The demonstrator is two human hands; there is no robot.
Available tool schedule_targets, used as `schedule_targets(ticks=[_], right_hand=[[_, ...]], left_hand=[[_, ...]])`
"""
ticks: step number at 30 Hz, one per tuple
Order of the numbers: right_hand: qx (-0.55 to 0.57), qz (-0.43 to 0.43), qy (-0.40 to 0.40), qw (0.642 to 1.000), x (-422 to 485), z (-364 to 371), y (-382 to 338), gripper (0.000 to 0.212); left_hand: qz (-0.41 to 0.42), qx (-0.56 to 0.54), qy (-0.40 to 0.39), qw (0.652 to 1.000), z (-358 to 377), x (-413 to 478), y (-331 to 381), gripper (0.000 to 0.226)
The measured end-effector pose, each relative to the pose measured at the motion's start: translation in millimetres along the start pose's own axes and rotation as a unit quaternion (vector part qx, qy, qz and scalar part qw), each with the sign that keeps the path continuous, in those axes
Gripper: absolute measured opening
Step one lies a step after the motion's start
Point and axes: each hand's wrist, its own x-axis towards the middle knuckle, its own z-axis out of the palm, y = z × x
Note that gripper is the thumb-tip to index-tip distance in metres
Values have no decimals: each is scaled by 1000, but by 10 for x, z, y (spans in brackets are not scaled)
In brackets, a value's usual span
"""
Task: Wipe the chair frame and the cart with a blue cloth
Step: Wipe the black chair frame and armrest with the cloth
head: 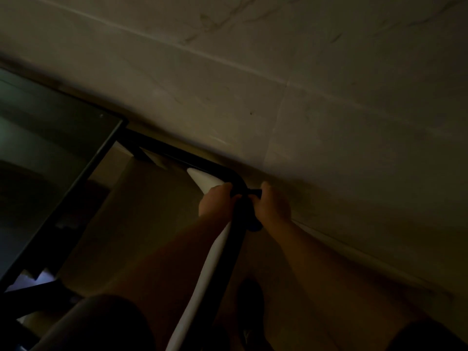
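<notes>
The light is very dim. A black tubular chair frame runs from the left, bends at the centre and comes down toward me. A white seat edge lies along its inner side. My left hand is closed around the tube and the white edge just below the bend. Across the tube, my right hand presses a dark bunched cloth against the outer side of the bend. The cloth looks almost black here, so its colour cannot be told. No cart is in view.
A glass tabletop with a dark rim fills the left side, close to the frame. A pale marbled wall rises right behind the bend. A dark shoe rests on the floor below my right arm.
</notes>
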Motion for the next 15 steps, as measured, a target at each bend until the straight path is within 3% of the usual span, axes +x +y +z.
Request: schedule_targets(ticks=[7,15], right_hand=[[74,35,-22,996,229,17,76,25],[68,46,-88,993,-222,-99,289,37]], left_hand=[[-37,-22,27,999,51,99,122,21],[-3,118,-65,991,-76,-302,270,35]])
